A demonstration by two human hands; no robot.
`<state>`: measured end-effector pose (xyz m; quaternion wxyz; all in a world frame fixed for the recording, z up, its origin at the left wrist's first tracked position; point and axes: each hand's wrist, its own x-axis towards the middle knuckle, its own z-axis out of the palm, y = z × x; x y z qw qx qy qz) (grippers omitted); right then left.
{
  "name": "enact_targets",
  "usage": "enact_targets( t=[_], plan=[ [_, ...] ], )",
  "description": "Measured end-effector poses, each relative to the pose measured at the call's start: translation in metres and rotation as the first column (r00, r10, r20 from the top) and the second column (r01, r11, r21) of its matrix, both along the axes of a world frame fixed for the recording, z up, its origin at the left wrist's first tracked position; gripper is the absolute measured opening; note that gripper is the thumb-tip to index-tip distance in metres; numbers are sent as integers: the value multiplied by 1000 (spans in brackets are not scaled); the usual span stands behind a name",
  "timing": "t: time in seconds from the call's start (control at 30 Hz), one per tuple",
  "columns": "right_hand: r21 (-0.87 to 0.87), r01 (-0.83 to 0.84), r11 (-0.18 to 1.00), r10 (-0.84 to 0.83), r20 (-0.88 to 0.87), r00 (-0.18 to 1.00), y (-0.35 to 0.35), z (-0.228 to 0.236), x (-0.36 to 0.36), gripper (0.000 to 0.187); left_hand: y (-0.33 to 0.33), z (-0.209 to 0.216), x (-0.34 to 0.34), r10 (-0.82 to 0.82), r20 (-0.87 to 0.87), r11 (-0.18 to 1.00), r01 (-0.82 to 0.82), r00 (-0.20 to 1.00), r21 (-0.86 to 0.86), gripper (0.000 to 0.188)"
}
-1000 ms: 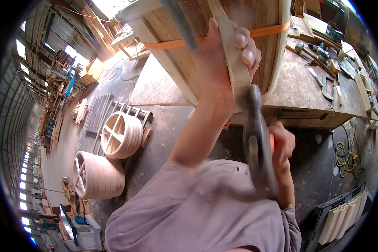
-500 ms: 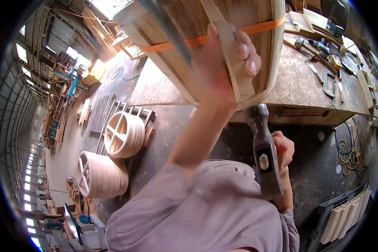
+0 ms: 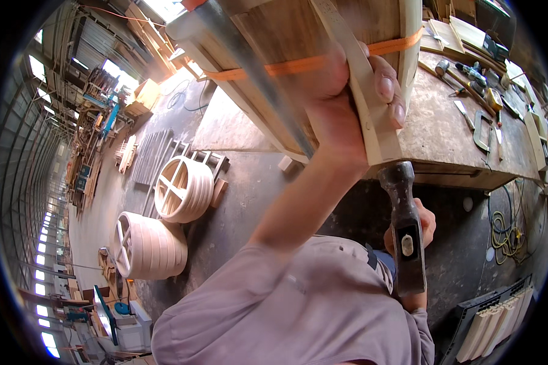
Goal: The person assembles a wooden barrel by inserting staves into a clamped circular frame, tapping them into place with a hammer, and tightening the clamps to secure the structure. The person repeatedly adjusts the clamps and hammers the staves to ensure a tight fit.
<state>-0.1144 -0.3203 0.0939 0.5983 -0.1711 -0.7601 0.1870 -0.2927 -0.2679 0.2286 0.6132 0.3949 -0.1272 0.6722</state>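
My left hand (image 3: 359, 91) is wrapped round a pale, flat wooden strip (image 3: 366, 125), which slants across the front of a wooden cabinet-like piece (image 3: 274, 36). An orange strap (image 3: 298, 65) runs round that piece, passing behind my hand. A grey metal bar (image 3: 256, 79) lies slantwise along it, to the left of my hand. Lower right, my right hand (image 3: 425, 225) grips a hammer (image 3: 402, 207) by its handle, mostly hidden behind the dark steel head. One end of the head is close to the strip's lower end; whether they touch I cannot tell.
The workbench (image 3: 432, 121) at right carries a C-clamp (image 3: 482, 131), chisels and other tools. Left on the floor lie round wooden frames with cross-bars (image 3: 152, 246). A coiled cable (image 3: 506, 234) and a dark rack of wood pieces (image 3: 490, 322) are on the floor at right.
My left hand and the wooden strip have moved right across the cabinet-like piece. The hammer in my right hand has also moved right and slightly down. The whole view has shifted a little.
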Motion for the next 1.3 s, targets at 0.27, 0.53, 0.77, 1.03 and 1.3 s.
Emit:
enact_targets(
  t=[0.27, 0.53, 0.77, 1.03, 1.3],
  plan=[
    [28, 22, 999, -22, -23, 999, 3, 19, 0, 21, 11, 5, 5, -12, 24, 998, 10, 1000, 63, 44],
    [30, 73, 997, -73, 5, 997, 4, 29, 4, 25, 12, 10, 10, -28, 59, 997, 24, 998, 72, 45],
    [-12, 56, 998, -56, -13, 998, 11, 18, -1, 20, 13, 13, 13, 38, 51, 999, -40, 998, 34, 46],
    [-52, 59, 997, -63, -70, 996, 11, -9, 19, 14, 26, 9, 22, 129, -39, 992, -129, 991, 5, 44],
    [-224, -199, 954, 177, -114, 978, 15, 5, 35, 20, 30, 14, 30, 136, -69, 991, -134, 988, 31, 43]
  ],
)
